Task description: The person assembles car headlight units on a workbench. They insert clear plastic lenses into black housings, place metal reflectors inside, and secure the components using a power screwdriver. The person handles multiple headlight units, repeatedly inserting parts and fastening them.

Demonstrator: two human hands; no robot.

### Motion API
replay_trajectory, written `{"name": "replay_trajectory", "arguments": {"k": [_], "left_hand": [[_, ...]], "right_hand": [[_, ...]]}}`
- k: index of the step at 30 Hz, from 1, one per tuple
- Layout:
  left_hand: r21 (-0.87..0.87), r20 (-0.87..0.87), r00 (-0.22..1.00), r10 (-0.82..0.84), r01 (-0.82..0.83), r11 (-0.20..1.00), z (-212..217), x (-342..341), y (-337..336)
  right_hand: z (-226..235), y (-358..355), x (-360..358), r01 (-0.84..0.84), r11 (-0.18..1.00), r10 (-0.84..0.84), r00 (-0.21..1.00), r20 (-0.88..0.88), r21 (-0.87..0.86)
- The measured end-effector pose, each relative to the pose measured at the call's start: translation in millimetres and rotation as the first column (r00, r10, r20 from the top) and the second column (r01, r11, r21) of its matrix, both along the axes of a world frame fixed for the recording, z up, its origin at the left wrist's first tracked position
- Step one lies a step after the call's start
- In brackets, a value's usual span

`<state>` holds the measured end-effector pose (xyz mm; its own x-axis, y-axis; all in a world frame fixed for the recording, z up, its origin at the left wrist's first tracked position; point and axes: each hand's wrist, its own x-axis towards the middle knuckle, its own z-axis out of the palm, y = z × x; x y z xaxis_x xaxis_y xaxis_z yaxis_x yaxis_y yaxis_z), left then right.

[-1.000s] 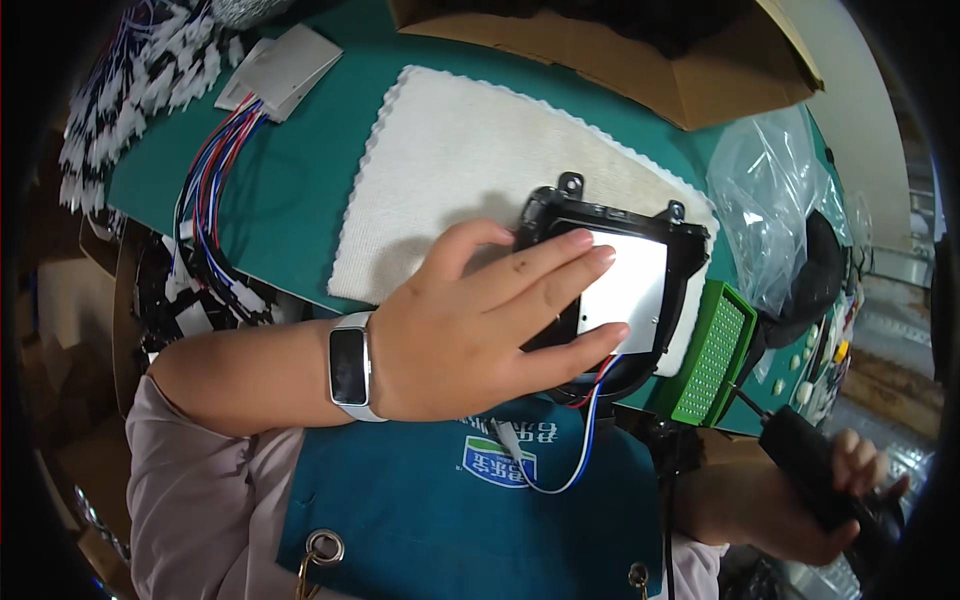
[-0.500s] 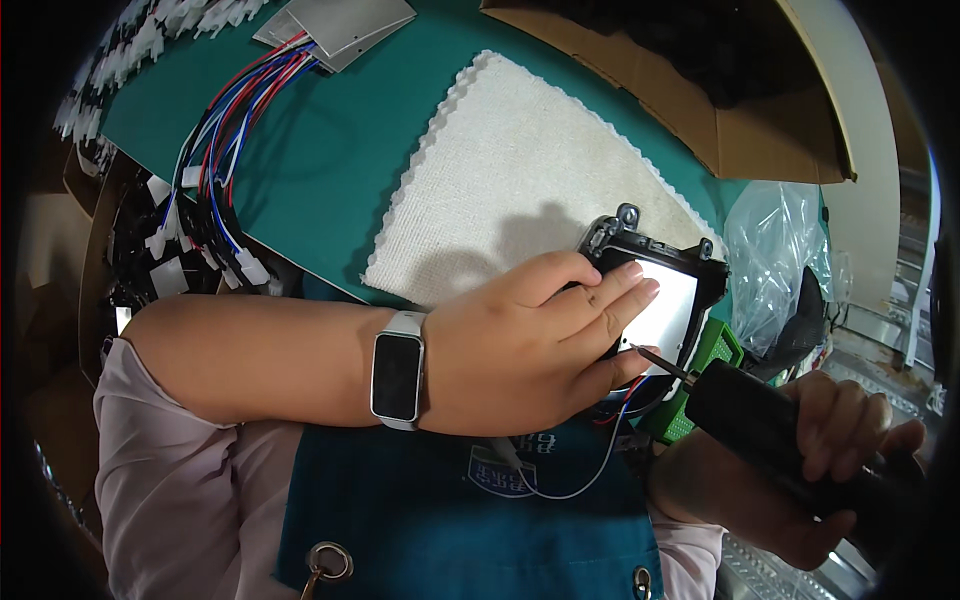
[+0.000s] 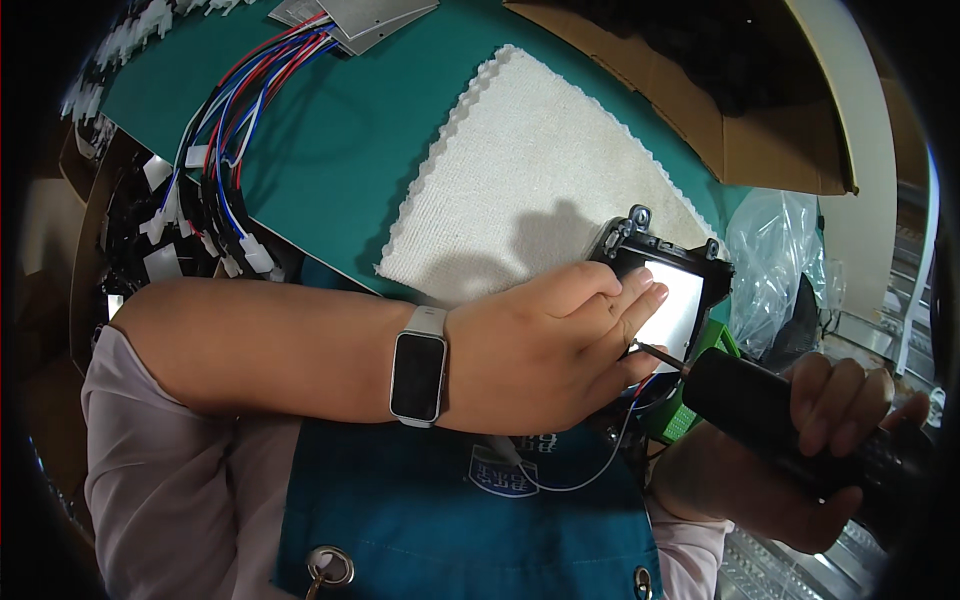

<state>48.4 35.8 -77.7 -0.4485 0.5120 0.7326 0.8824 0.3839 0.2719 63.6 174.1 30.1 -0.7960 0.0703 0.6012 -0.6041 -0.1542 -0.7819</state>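
My left hand [image 3: 560,335] lies across a black plastic housing [image 3: 718,280] and steadies it, its fingertips pressed on the bright metal plate [image 3: 675,305] set in the frame. The thumb is hidden. My right hand [image 3: 835,440] is wrapped round a black power screwdriver [image 3: 745,405], tilted with its thin bit pointing up and left. The bit's tip meets the plate's near left edge, beside my left index finger; any screw there is too small to make out. Red and blue wires [image 3: 643,388] come out under the housing's near side.
A white cloth [image 3: 510,170] lies on the green mat [image 3: 310,190]. Wire bundles [image 3: 235,110] with white connectors and grey metal plates [image 3: 375,22] are at upper left. A cardboard box [image 3: 770,150], a clear plastic bag [image 3: 775,250] and a green basket [image 3: 682,420] stand right.
My left forearm and hand have shifted slightly right along with the housing. The screwdriver has risen a little, its bit still at the plate's edge. The view has also shifted slightly.
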Motion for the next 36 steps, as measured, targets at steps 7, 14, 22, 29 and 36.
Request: {"name": "replay_trajectory", "arguments": {"k": [7,14,22,29,36], "left_hand": [[0.026,-0.032,0.999,0.012,-0.011,1.0,-3,3,1],[0.04,-0.015,1.0,0.023,-0.023,0.999,-7,6,2],[-0.046,0.01,0.997,-0.072,0.072,0.996,1,-3,-6],[-0.338,0.282,0.949,-0.142,0.237,0.911,39,-3,-22],[-0.312,0.151,0.938,-0.312,0.345,0.885,62,12,11]], "right_hand": [[-1,-6,-10,-0.052,0.998,0.051,0.998,0.034,0.021],[-12,-11,-17,-0.269,0.963,0.269,0.963,-0.008,-0.005],[8,5,-14,-0.245,0.965,0.25,0.967,-0.047,0.097],[69,145,38,0.715,0.665,-0.747,0.647,0.156,0.218],[-59,286,73,0.443,-0.025,-0.928,0.322,-0.185,0.896]]}}
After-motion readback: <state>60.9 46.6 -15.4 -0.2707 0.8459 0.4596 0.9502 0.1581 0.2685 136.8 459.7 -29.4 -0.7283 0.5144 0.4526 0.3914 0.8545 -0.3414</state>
